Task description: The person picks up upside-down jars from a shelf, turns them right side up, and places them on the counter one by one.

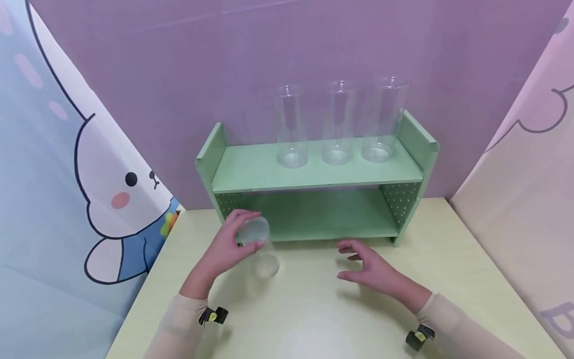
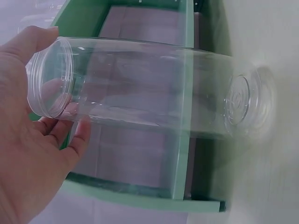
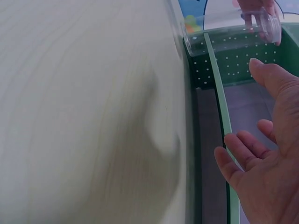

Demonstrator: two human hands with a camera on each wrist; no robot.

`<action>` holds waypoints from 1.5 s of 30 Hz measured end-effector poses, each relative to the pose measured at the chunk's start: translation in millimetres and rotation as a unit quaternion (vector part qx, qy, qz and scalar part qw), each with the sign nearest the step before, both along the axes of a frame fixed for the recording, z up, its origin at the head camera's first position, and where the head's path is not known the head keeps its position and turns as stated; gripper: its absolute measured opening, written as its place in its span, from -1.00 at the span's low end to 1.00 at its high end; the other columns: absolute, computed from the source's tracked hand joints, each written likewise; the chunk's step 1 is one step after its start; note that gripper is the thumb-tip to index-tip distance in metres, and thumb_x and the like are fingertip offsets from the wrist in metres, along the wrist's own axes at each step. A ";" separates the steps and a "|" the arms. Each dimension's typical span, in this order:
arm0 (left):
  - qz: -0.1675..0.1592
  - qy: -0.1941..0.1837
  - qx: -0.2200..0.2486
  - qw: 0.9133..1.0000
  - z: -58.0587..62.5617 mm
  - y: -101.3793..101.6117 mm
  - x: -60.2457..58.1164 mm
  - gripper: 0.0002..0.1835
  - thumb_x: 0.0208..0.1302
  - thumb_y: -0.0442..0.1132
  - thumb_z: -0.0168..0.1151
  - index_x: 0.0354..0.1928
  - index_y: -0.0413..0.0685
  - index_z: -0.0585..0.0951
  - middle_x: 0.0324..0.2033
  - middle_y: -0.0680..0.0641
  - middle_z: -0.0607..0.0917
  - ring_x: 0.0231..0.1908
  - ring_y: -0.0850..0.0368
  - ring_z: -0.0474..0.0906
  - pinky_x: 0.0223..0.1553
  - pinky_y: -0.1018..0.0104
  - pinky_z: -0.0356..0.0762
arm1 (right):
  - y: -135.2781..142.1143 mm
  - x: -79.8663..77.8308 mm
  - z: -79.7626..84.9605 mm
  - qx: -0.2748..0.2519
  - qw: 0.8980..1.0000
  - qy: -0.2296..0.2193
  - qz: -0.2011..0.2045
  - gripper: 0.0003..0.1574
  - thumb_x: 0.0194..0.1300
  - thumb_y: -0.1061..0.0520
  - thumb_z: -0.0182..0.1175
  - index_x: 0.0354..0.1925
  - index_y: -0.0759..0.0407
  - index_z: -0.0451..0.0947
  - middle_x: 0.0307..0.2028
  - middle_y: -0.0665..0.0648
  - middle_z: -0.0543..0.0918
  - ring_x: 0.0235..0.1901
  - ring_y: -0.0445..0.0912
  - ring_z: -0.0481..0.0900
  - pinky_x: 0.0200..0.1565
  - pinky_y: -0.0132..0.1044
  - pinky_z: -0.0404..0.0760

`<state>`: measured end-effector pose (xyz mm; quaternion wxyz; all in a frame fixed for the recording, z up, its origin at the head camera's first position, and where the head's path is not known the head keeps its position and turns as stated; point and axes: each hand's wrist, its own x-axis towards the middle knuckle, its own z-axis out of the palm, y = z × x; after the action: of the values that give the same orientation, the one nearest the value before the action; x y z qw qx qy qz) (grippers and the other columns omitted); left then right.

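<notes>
My left hand (image 1: 228, 244) grips a clear plastic jar (image 2: 140, 86) around its top end, thumb on one side and fingers on the other. The jar stands upright in front of the shelf's left part, its base low over the table. To the right, my right hand (image 1: 372, 269) hovers above the table before the shelf's right half, fingers apart and slightly bent, holding nothing. In the right wrist view that hand (image 3: 266, 154) shows its spread fingers beside the shelf edge, with the jar (image 3: 229, 32) in the far corner.
A green two-tier shelf (image 1: 318, 185) stands against the purple backdrop (image 1: 179, 75). Three tall clear jars (image 1: 292, 129) stand in a row on its upper board, toward the right. Cartoon-printed cloths hang on both sides of the pale wooden table (image 1: 309, 309).
</notes>
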<state>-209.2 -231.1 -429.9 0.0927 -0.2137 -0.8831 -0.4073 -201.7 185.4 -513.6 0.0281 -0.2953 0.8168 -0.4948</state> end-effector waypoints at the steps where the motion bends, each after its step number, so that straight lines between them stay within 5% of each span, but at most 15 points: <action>1: 0.004 0.001 -0.003 1.000 0.7 -2.1 0.4 -0.27 0.28 -0.16 0.65 0.49 0.14 0.60 0.33 -0.04 0.51 0.21 -0.12 0.56 0.07 -0.09 0.70 | 0.0 0.3 0.4 -0.002 1.000 0.001 0.000 -0.12 0.33 0.07 0.64 0.45 0.23 0.46 0.35 0.23 0.63 0.34 0.27 0.61 0.33 0.21 0.63; 23: 0.035 -0.011 -0.004 0.999 -0.4 -21.4 1.1 -0.25 0.28 -0.18 0.66 0.50 0.14 0.59 0.33 -0.08 0.50 0.31 -0.19 0.50 0.19 -0.28 0.67 | 2.3 1.2 0.4 -0.004 1.000 0.005 -0.003 -0.20 0.34 0.07 0.63 0.39 0.21 0.49 0.30 0.17 0.65 0.29 0.35 0.61 0.30 0.23 0.65; 32: 0.034 -0.010 -0.007 0.999 -11.5 -23.7 -2.9 -0.24 0.30 -0.18 0.65 0.52 -0.03 0.57 0.33 -0.12 0.50 0.30 -0.22 0.52 0.19 -0.31 0.68 | 3.1 -0.4 -1.5 -0.006 1.000 0.009 0.000 -0.23 0.34 0.09 0.63 0.37 0.19 0.51 0.27 0.14 0.64 0.27 0.30 0.62 0.29 0.19 0.68; 45: 0.042 -0.017 0.010 0.999 -17.0 -19.8 -0.8 -0.24 0.30 -0.22 0.63 0.53 -0.04 0.56 0.31 -0.11 0.51 0.26 -0.16 0.54 0.20 -0.24 0.63 | 5.5 -2.2 -4.2 -0.004 1.000 0.002 0.001 -0.22 0.34 0.07 0.63 0.38 0.21 0.51 0.30 0.31 0.62 0.28 0.33 0.62 0.29 0.21 0.67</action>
<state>-210.0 -250.9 -447.0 0.0972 -0.1689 -0.8884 -0.4157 -203.9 190.9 -517.8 0.0262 -0.2976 0.8147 -0.4971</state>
